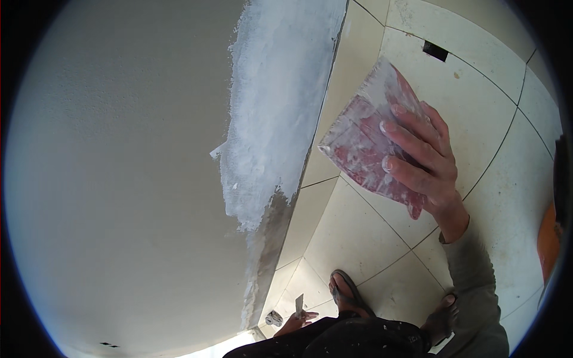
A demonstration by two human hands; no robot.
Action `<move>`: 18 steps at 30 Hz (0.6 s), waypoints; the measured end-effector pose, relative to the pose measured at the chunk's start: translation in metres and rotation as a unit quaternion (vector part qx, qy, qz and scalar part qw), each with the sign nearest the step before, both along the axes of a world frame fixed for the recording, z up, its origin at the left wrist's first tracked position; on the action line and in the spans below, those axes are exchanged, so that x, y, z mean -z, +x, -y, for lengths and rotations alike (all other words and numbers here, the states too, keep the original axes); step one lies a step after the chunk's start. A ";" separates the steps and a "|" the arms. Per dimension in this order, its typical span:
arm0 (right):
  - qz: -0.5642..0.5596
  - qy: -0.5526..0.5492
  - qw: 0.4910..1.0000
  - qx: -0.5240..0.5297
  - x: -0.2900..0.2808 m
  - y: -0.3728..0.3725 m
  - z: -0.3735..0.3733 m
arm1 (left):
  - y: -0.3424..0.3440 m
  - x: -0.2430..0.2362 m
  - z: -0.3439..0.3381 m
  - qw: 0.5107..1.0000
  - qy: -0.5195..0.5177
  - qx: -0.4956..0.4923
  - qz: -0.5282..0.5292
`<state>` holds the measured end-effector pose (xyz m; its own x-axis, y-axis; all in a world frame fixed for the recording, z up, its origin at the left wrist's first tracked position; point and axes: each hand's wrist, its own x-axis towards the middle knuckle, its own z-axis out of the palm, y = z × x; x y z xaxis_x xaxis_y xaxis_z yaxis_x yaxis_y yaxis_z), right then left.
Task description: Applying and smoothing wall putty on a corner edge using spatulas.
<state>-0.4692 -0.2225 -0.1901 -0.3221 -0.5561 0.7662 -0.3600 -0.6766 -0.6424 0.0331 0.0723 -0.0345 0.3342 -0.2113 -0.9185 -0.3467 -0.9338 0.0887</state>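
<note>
My right hand [427, 158] grips a flat red plastic putty board [364, 131] smeared with white putty. Its fingers lie spread across the smeared face, and the thumb is hidden behind. The board is tilted, held out over the floor to the right of the wall. Low in the picture, close to my legs, my left hand [298, 323] is closed on a small putty knife [299, 304] with its blade pointing up. Left of both hands, a wide band of wet white putty [274, 101] covers the edge of the grey wall [137, 179]. Its lower end is ragged, above a bare grey-brown strip [267, 256].
Pale tiles [370, 230] with dark joints make up the floor. A dark rectangular opening [435, 51] sits in it at the upper right. Beside my left hand lies a crumpled grey thing [274, 318]. An orange object [547, 241] stands at the right rim. My sandalled foot [349, 292] is below.
</note>
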 end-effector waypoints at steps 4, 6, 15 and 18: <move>-0.102 -0.029 0.984 0.146 0.015 -0.005 0.071 | 0.008 0.016 0.005 0.996 0.034 0.076 -0.009; -0.117 -0.040 0.978 0.166 0.017 -0.003 0.105 | 0.011 0.018 0.005 0.996 0.026 0.079 -0.015; -0.179 -0.003 0.980 0.088 0.024 0.016 0.129 | 0.035 0.019 -0.014 0.997 -0.013 0.079 -0.025; -0.148 0.055 0.987 0.028 0.031 0.015 0.090 | 0.018 0.010 -0.003 0.997 -0.003 0.077 -0.001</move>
